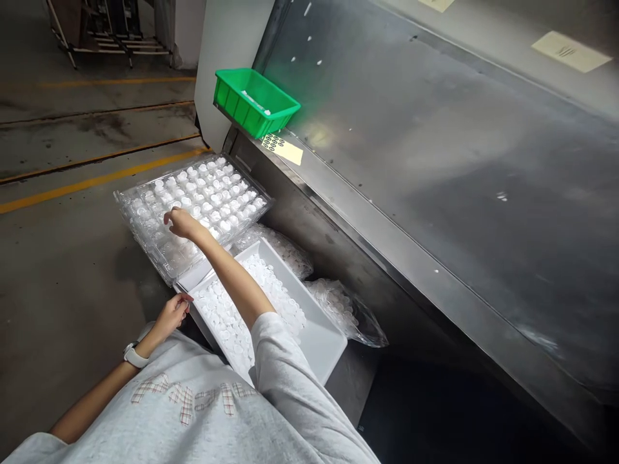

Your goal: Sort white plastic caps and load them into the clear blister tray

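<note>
My right hand (pixel 181 223) is over the clear plastic blister tray (pixel 167 256), its fingers curled downward in a closed pinch. Whatever they hold is too small to make out. White round pieces (pixel 225 211) sit in rows in the tray's pockets, mostly toward its far side. Beside the near-left corner of the pale bin (pixel 323 348) is my left hand (pixel 174 314), its fingers bent together. What lies in them cannot be made out. Many small loose white pieces (pixel 223 317) lie heaped in the bin, partly hidden under my right forearm.
Clear bags of white pieces (pixel 338 306) lie between the bin and a dark metal surface (pixel 411 161). On the ledge above stand a green plastic crate (pixel 278 120) with a few white bits and a yellow label (pixel 287 151). Yellow lines (pixel 97 179) mark the floor at left.
</note>
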Action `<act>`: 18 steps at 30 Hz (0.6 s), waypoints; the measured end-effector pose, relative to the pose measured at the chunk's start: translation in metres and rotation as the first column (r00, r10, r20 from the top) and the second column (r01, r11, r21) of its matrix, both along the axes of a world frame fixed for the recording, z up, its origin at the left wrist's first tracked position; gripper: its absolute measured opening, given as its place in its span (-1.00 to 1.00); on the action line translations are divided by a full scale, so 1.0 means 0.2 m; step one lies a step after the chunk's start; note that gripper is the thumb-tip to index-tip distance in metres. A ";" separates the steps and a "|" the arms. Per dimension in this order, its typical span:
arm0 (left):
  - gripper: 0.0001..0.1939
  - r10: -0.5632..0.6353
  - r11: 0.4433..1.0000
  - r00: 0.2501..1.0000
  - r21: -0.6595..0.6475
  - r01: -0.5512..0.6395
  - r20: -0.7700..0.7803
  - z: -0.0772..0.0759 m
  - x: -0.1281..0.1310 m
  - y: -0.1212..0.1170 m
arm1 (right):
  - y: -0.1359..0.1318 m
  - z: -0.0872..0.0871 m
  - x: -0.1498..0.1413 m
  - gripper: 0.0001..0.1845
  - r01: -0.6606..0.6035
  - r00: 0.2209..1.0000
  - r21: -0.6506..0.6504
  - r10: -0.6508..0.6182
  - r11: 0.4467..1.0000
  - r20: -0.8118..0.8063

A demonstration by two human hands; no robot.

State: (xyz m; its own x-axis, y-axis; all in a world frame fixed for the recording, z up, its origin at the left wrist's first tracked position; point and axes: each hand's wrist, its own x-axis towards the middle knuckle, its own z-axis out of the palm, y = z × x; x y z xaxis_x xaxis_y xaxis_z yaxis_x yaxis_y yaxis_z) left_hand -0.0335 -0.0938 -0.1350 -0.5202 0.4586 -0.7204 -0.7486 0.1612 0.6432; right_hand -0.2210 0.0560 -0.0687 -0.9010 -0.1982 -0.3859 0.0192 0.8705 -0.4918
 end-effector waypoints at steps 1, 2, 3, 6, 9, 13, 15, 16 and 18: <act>-0.92 0.010 1.000 1.000 -0.002 -0.010 0.009 0.00 0.00 -0.01 | 0.00 -0.01 0.00 -0.66 0.000 1.000 -0.005 0.000 1.000 -0.006; -0.94 0.022 1.000 1.000 -0.004 -0.022 0.020 0.00 0.00 -0.01 | 0.00 -0.02 0.00 -0.67 0.005 1.000 -0.013 -0.005 1.000 -0.013; -0.95 0.035 0.999 0.999 -0.005 -0.035 0.033 0.00 -0.01 -0.02 | 0.00 -0.03 -0.01 -0.67 0.014 1.000 -0.024 -0.014 1.000 -0.021; -0.95 0.079 0.997 0.993 0.015 -0.080 0.084 0.00 -0.03 -0.04 | 0.02 -0.04 -0.01 -0.67 0.059 0.996 -0.084 -0.065 0.995 -0.063; -0.94 0.128 0.988 0.978 0.060 -0.139 0.165 0.02 -0.04 -0.05 | 0.05 0.01 0.07 -0.70 0.125 0.979 -0.186 -0.152 0.975 -0.136; -0.91 0.181 0.970 0.926 0.093 -0.223 0.330 0.03 -0.06 -0.03 | 0.11 0.07 0.38 -0.71 0.249 0.922 -0.320 -0.325 0.914 -0.212; -0.89 0.180 0.970 0.890 0.077 -0.232 0.420 0.03 -0.07 0.00 | 0.15 0.05 0.61 -0.67 0.356 0.878 -0.339 -0.436 0.871 -0.198; -0.88 0.169 0.972 0.872 0.071 -0.225 0.459 0.04 -0.07 0.02 | 0.18 0.01 0.74 -0.65 0.426 0.851 -0.330 -0.497 0.843 -0.171; -0.86 0.124 0.979 0.846 0.078 -0.191 0.519 0.05 -0.08 0.06 | 0.22 -0.11 1.02 -0.61 0.600 0.770 -0.248 -0.633 0.760 -0.078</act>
State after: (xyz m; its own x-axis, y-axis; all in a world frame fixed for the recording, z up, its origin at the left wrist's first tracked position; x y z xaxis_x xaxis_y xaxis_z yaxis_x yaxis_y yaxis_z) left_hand -0.0497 -0.0823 -0.1251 -0.1690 0.5031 -0.8476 -0.9843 -0.0410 0.1719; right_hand -0.0172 0.1007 -0.0899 -0.8962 0.3644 -0.2530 0.4308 0.5787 -0.6924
